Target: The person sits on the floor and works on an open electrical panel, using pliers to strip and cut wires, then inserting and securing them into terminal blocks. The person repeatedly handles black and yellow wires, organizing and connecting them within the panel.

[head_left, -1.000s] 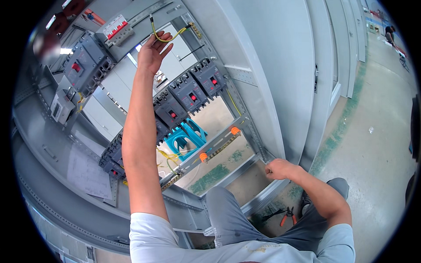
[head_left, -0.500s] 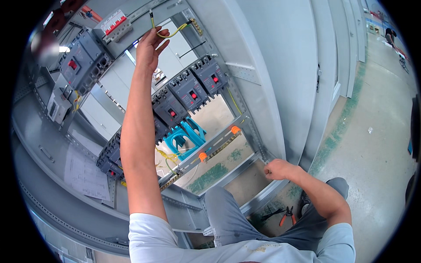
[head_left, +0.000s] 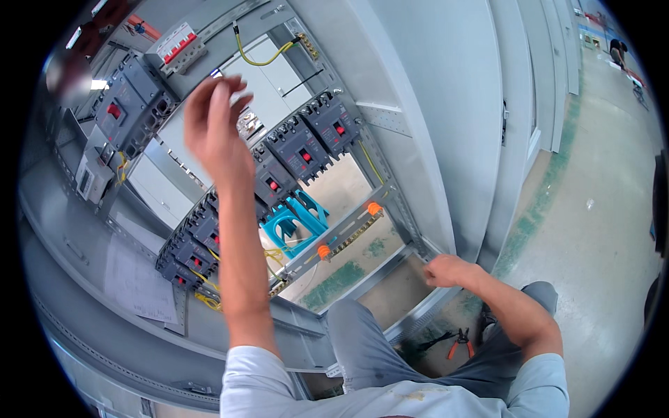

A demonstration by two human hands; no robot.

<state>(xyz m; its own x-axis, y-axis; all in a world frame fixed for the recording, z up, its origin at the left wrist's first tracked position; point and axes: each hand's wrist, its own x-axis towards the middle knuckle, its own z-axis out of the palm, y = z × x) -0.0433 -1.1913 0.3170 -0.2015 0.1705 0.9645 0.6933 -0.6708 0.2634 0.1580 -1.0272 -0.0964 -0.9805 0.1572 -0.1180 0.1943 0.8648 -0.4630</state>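
My left hand (head_left: 217,129) is raised in front of an open grey electrical cabinet (head_left: 390,118), blurred, fingers loosely apart and holding nothing. Above it a yellow-green wire (head_left: 261,59) hangs in a loop from a terminal strip at the cabinet's top. A row of black circuit breakers (head_left: 300,150) with red buttons runs to the right of the hand. My right hand (head_left: 446,270) is closed on the lower edge of the cabinet frame, near a rail with two orange end stops (head_left: 348,233).
A larger black breaker (head_left: 129,111) and a white breaker with red levers (head_left: 175,47) sit at upper left. A blue plastic stool (head_left: 296,223) shows through the cabinet. Red-handled pliers (head_left: 456,345) lie on the floor by my knee. A paper sheet (head_left: 136,282) lies at left.
My left hand has let go of the yellow-green wire at the top and dropped down and away from it. My right hand has stayed on the cabinet frame.
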